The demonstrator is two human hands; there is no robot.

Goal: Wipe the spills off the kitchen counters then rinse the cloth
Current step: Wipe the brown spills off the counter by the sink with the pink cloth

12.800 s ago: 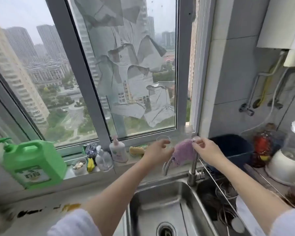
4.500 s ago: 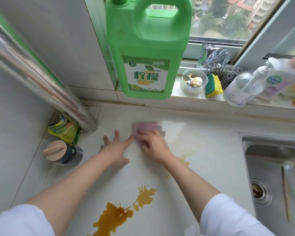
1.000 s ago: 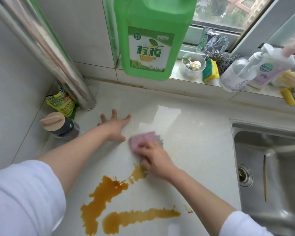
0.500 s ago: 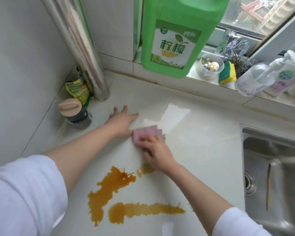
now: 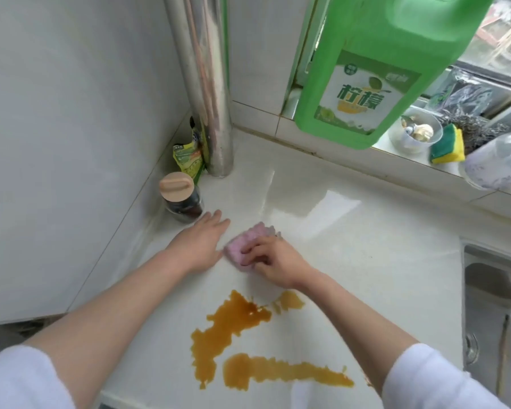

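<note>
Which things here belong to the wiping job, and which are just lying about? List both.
In the job:
cloth
right hand on the cloth
left hand flat on the counter
brown spill
sink

Lying about:
green jug
jar
sponge
cup
packet

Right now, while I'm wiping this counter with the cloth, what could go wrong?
The brown spill lies under your right forearm, so the white sleeve could drag through it. The left hand rests close to the lidded jar; a wider stroke might knock it. One pink cloth may smear rather than absorb.
</note>
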